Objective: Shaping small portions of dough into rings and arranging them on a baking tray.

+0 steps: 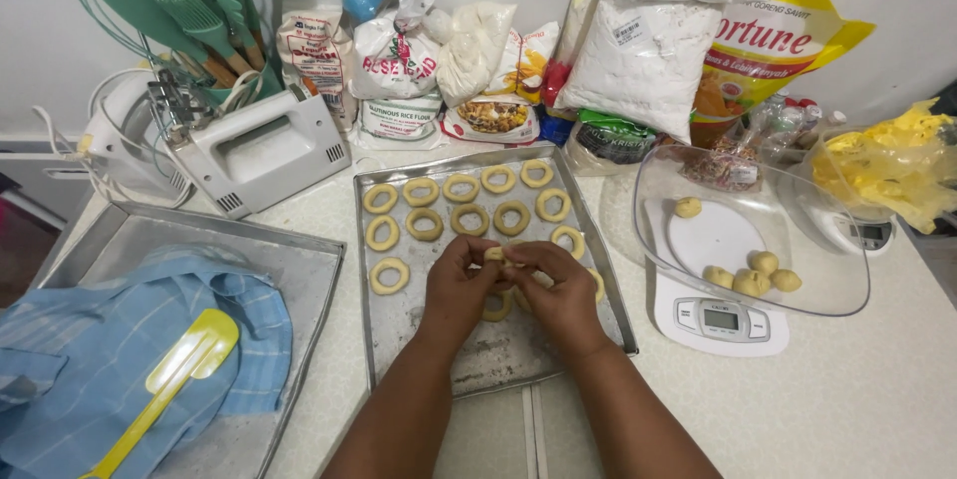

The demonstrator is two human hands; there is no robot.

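My left hand point(457, 285) and my right hand point(560, 290) meet over the metal baking tray point(498, 354), both pinching one small piece of pale dough point(495, 254) between the fingertips. Under the hands lies a dough ring point(496, 308), partly hidden. Several dough rings point(424, 224) lie in rows on the far half of the tray. The near part of the tray is bare and dusted with flour.
Right of the tray, a clear bowl point(797, 285) with several dough balls point(750, 283) sits on a white kitchen scale point(720, 319). At left, a second tray point(299, 270) holds a blue cloth point(120, 339) and a yellow spatula point(169, 374). A hand mixer point(261, 148), utensils and flour bags point(638, 50) line the back.
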